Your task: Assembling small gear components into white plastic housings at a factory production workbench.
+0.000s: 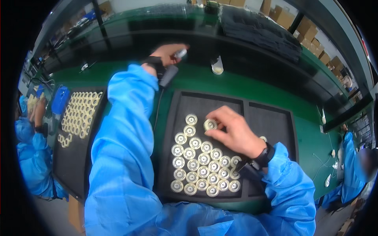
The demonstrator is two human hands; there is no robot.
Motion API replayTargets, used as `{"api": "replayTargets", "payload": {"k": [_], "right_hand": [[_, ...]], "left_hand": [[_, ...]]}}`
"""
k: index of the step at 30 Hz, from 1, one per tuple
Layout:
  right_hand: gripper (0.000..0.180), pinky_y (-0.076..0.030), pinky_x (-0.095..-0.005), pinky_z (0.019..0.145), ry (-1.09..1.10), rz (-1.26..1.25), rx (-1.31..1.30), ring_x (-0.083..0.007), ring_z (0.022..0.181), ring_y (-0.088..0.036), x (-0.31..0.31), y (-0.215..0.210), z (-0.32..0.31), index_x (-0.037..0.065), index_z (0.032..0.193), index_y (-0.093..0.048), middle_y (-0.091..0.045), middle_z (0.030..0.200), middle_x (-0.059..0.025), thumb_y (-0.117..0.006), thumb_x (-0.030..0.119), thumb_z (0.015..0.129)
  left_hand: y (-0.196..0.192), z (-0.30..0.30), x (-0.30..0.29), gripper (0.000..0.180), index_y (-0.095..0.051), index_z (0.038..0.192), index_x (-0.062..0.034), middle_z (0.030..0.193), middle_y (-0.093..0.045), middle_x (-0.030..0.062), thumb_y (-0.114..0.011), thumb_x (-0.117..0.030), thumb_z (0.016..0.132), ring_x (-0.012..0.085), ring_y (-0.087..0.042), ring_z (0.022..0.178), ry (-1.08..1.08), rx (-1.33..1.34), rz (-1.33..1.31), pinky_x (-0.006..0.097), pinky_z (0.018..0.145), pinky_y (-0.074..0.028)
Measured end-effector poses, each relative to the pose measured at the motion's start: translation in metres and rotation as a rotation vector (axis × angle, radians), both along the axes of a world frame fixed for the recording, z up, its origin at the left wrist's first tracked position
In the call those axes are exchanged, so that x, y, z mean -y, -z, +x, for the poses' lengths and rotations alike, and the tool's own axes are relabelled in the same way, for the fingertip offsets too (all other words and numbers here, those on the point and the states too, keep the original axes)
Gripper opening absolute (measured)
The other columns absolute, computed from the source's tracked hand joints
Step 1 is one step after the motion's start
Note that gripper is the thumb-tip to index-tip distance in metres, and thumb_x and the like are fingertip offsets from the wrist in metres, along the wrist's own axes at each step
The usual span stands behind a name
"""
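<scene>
- Head view: the cream toothed gear (210,125) is over the far part of the left compartment of the black tray (168,137), just right of the farthest seated-looking gear (191,119); whether it touches the tray floor I cannot tell.
- If it comes down askew or too far left, its teeth could knock that neighbour out of line.
- A loose pinch could let it drop or roll.
- The dark box (249,172) at the right wrist sits by the right side of the gear cluster (203,171); a low wrist could nudge those gears.
- The cable (158,110) from the left wrist's box (169,76) could catch the tray's left rim if that arm swings right.
- Right hand (236,131): reaching far and left, thumb and fingers nearly together, pinching the gear.
- Left hand (165,52): stretched far beyond the tray, fingers curled round a small silvery piece (181,54), blurred; its grip's firmness is unclear.
</scene>
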State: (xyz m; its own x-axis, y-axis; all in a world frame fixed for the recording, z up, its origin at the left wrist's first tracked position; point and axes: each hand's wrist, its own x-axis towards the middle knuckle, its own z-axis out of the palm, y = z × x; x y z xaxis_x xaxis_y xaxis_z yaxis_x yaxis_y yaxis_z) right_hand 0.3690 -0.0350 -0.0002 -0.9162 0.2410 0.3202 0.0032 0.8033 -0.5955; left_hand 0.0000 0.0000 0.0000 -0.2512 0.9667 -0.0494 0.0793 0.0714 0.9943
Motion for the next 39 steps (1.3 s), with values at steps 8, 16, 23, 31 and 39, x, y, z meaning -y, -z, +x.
{"api": "replayTargets", "payload": {"k": [8, 16, 23, 31, 39], "right_hand": [[0.036, -0.05, -0.0189, 0.075, 0.086, -0.687, -0.235, -0.0055, 0.086, -0.051, 0.02, -0.019, 0.028, -0.002, 0.119, -0.059, -0.049, 0.104, -0.0031, -0.066, -0.004, 0.084], [0.042, -0.052, -0.0219, 0.073, 0.145, -0.613, -0.336, -0.0074, 0.087, -0.056, 0.035, -0.018, 0.037, -0.002, 0.123, -0.057, -0.057, 0.116, -0.0088, -0.065, -0.006, 0.082], [0.034, -0.051, -0.0286, 0.064, 0.288, 0.016, -0.203, -0.0178, 0.074, -0.063, 0.024, -0.027, 0.049, 0.0, 0.108, -0.057, -0.061, 0.098, -0.0113, -0.068, -0.004, 0.077], [0.037, -0.05, -0.0309, 0.069, 0.213, -0.163, -0.118, -0.0155, 0.08, -0.063, 0.024, -0.033, 0.049, 0.004, 0.109, -0.058, -0.064, 0.101, -0.0086, -0.073, 0.0, 0.076], [0.03, -0.053, -0.0238, 0.079, 0.105, -0.531, -0.365, -0.0146, 0.094, -0.063, 0.026, -0.025, 0.049, -0.002, 0.11, -0.062, -0.063, 0.105, -0.0094, -0.069, -0.003, 0.081]], "left_hand": [[-0.033, 0.111, 0.104, 0.028, -0.057, 0.101, 0.0043, 0.105, -0.059, 0.02, -0.066, -0.02, 0.089, 0.0307, -0.066, 0.093, -0.112, 0.777, 0.09, 0.031, 0.067, -0.061], [-0.025, 0.203, 0.169, 0.05, -0.04, 0.13, 0.0126, 0.13, -0.046, 0.0299, -0.042, -0.027, 0.1, 0.0416, -0.048, 0.122, 0.268, 1.157, 0.016, 0.055, 0.103, -0.041], [-0.01, 0.212, 0.166, 0.044, -0.037, 0.135, 0.0101, 0.13, -0.045, 0.0315, -0.042, -0.016, 0.1, 0.0452, -0.049, 0.12, 0.344, 1.039, 0.015, 0.052, 0.101, -0.045], [-0.002, 0.226, 0.168, 0.046, -0.036, 0.136, 0.0098, 0.134, -0.044, 0.026, -0.045, -0.015, 0.099, 0.0417, -0.05, 0.12, 0.339, 1.086, 0.039, 0.047, 0.101, -0.047], [-0.01, 0.227, 0.169, 0.034, -0.051, 0.121, 0.0073, 0.118, -0.058, 0.0192, -0.049, -0.018, 0.098, 0.0324, -0.062, 0.104, 0.255, 0.912, 0.01, 0.044, 0.088, -0.055]]}}
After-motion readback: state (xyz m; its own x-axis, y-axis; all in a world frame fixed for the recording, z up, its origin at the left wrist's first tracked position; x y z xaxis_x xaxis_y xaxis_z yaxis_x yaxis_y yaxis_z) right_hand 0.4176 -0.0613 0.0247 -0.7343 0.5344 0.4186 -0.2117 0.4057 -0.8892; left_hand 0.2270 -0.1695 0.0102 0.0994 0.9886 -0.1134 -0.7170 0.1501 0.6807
